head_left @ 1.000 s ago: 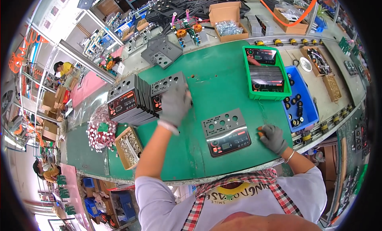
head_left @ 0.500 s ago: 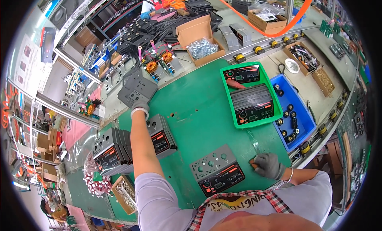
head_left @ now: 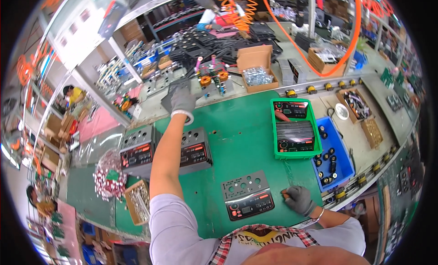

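Observation:
My left hand [head_left: 183, 99], in a grey glove, is stretched far across the green mat and grips a dark grey metal plate [head_left: 172, 92] at the top of a stack at the table's back edge. My right hand [head_left: 299, 199], also gloved, rests closed on the mat right beside a grey front panel [head_left: 247, 194] with round holes and a black and red label. Under my left arm stands a row of finished grey panels [head_left: 166, 151] leaning upright.
A green bin [head_left: 274, 128] holds stacked label panels. Beside it a blue bin [head_left: 337, 162] holds black knobs. A small box of screws [head_left: 138, 201] and a bag of red and white parts [head_left: 107, 174] sit at the left. Cardboard boxes [head_left: 255, 64] stand behind.
My left hand left the row of upright panels, reached to the back of the table and took hold of the dark plate. My right hand stayed by the flat panel.

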`<state>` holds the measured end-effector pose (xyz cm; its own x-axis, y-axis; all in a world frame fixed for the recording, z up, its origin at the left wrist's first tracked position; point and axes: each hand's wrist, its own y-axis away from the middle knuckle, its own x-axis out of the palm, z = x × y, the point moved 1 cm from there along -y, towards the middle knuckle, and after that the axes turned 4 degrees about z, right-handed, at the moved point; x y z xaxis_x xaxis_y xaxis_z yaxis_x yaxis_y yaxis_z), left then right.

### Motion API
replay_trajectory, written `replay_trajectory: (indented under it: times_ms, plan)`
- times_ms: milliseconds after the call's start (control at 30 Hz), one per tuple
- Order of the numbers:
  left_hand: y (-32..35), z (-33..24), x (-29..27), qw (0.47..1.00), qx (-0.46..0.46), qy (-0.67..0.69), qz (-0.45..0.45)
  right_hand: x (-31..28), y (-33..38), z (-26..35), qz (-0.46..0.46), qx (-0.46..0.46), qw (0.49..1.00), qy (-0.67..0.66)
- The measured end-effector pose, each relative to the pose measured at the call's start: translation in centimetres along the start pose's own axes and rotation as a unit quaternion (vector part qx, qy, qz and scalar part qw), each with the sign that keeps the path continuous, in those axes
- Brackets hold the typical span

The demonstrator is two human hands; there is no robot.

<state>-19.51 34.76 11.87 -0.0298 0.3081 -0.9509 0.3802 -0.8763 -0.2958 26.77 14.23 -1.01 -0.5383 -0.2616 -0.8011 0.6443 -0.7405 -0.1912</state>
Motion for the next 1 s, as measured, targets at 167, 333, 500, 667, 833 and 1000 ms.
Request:
replay_trajectory:
  times_ms: [167, 333, 500, 667, 833, 1000]
  plan:
    - [9.4, -6.0, -10.7, 0.986, 0.113, 0.114, -0.044, -1.0, -0.4, 0.5, -0.166, -0.003, 0.986, 0.008]
    - [21.7, -8.7, -15.0, 0.940, 0.232, 0.249, 0.030, -8.9, -4.3, 9.9, -0.303, -0.174, 0.912, 0.216]
    - [29.1, -9.0, -13.6, 0.879, 0.313, 0.333, 0.141, -9.1, -3.6, 13.5, -0.154, -0.204, 0.948, 0.187]
    - [33.1, -7.5, -13.0, 0.919, 0.239, 0.301, -0.089, -5.4, -1.6, 9.2, -0.114, -0.036, 0.983, -0.138]
    - [39.5, -5.7, -6.0, 0.937, 0.188, 0.292, 0.035, -2.8, -1.2, 9.7, -0.180, 0.155, 0.784, -0.574]
    - [44.0, -7.3, -3.1, 0.946, -0.005, 0.280, 0.162, 1.1, 1.2, 7.9, -0.109, 0.204, 0.895, -0.382]
